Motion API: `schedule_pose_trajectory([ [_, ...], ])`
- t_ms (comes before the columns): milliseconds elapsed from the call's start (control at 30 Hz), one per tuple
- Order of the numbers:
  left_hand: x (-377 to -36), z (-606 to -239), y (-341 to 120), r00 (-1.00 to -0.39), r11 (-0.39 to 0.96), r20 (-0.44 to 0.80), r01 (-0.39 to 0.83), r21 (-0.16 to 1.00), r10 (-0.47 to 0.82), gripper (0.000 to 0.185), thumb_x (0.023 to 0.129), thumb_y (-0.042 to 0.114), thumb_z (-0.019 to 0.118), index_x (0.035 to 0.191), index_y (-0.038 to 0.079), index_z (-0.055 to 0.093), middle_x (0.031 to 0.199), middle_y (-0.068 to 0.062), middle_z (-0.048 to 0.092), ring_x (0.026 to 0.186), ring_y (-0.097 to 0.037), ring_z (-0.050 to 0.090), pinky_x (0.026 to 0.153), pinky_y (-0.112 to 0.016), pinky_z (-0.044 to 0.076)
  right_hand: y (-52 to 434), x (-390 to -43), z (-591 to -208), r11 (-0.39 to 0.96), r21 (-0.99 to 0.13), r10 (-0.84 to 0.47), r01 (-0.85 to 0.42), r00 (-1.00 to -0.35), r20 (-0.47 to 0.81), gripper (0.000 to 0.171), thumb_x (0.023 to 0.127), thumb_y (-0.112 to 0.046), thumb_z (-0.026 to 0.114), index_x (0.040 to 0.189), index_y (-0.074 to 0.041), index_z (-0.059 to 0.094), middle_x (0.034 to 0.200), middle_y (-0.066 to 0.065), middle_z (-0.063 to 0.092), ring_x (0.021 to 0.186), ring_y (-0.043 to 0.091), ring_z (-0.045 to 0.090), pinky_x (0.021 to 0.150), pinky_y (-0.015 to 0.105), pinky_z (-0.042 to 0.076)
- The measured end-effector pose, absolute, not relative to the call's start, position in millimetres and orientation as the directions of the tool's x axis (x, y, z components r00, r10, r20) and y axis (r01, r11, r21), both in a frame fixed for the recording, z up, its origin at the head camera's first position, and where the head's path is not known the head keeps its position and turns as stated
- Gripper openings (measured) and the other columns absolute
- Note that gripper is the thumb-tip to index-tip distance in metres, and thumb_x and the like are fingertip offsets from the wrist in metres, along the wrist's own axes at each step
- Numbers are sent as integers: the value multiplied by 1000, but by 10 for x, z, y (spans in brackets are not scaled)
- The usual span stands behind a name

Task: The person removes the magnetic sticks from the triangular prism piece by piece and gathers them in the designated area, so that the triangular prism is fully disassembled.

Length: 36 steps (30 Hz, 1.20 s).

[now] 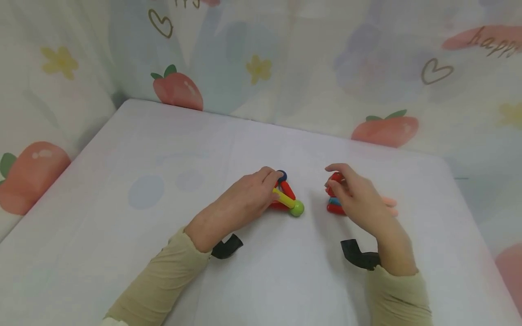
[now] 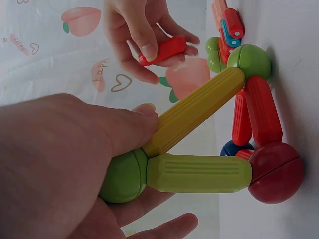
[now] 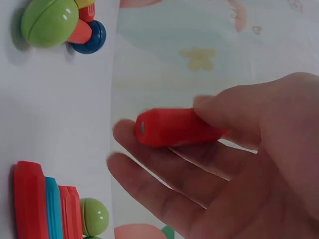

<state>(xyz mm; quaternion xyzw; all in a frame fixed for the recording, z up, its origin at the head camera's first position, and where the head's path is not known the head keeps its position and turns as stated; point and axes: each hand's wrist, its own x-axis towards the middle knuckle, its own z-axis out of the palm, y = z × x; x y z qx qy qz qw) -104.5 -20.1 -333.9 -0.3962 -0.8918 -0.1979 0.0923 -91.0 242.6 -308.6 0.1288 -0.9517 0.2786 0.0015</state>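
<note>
My left hand (image 1: 271,183) grips a pyramid of magnetic rods and balls (image 1: 285,199) standing on the white table. In the left wrist view its thumb and fingers hold the top green ball (image 2: 122,177), where a yellow rod (image 2: 194,112) and a light green rod (image 2: 199,173) meet. Red rods (image 2: 261,117) join a red ball (image 2: 275,172), a green ball (image 2: 251,60) and a blue ball (image 2: 232,148) at the base. My right hand (image 1: 332,181) pinches a loose red rod (image 3: 174,127) in the air above a small pile of rods (image 1: 334,206).
The pile holds red and blue rods (image 3: 45,206) with a green ball (image 3: 93,216) beside them; pink rods (image 1: 389,203) lie past my right hand. A peach-print curtain (image 1: 285,68) closes off the back and left sides of the table (image 1: 163,181).
</note>
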Motion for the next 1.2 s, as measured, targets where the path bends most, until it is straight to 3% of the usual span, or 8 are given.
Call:
schedule_pose_trajectory([
  [133, -1040, -3363, -208, -677, 612, 320, 736, 288, 663, 41, 95, 18, 68, 127, -3, 54, 116, -12, 62, 80, -16, 63, 79, -23, 58, 2451, -875, -3053, 815, -544, -221, -201, -975, 30, 35, 101, -21, 58, 130, -9, 44, 103, 9, 72, 89, 21, 71, 75, 24, 53],
  [267, -1038, -3362, -213, -683, 620, 308, 731, 285, 663, 41, 95, 18, 68, 127, -3, 54, 116, -12, 62, 81, -16, 63, 79, -23, 58, 2460, -850, -3009, 826, -533, -219, -184, -976, -2, 31, 97, -25, 65, 121, -8, 53, 104, 8, 74, 91, 20, 72, 79, 31, 53],
  [433, -1038, -3349, -214, -689, 622, 298, 725, 296, 661, 43, 95, 19, 68, 128, -3, 54, 119, -13, 62, 84, -17, 65, 82, -24, 58, 2478, -837, -2974, 847, -473, -268, -243, -963, 16, 24, 96, -21, 67, 117, -10, 64, 102, 4, 74, 93, 23, 70, 81, 38, 57],
  [633, -1042, -3334, -205, -698, 628, 279, 715, 306, 659, 43, 95, 20, 67, 129, -3, 53, 120, -13, 61, 85, -17, 66, 84, -24, 58, 2516, -838, -2953, 842, -471, -293, -263, -956, 9, 24, 94, -12, 67, 118, -7, 67, 106, 8, 71, 96, 28, 69, 86, 49, 58],
  [767, -1042, -3340, -201, -696, 624, 277, 717, 311, 662, 44, 95, 20, 68, 130, -4, 53, 120, -14, 62, 85, -17, 67, 85, -25, 58, 2537, -832, -2961, 844, -465, -295, -268, -955, 15, 23, 93, -5, 66, 116, -5, 67, 105, 8, 69, 94, 28, 69, 85, 48, 58],
  [967, -1047, -3342, -187, -686, 616, 297, 728, 302, 665, 44, 95, 19, 68, 129, -3, 53, 119, -13, 62, 84, -16, 66, 83, -23, 58, 2577, -843, -2959, 851, -440, -306, -285, -952, 25, 25, 90, -2, 67, 116, -2, 67, 102, 8, 68, 91, 26, 67, 79, 36, 58],
  [1200, -1039, -3343, -184, -686, 616, 305, 727, 302, 660, 43, 95, 20, 68, 128, -4, 53, 119, -13, 62, 82, -16, 66, 82, -24, 58, 2592, -856, -2977, 889, -405, -257, -212, -965, -60, 32, 88, 1, 66, 121, 2, 65, 107, 17, 63, 98, 34, 61, 82, 49, 58],
])
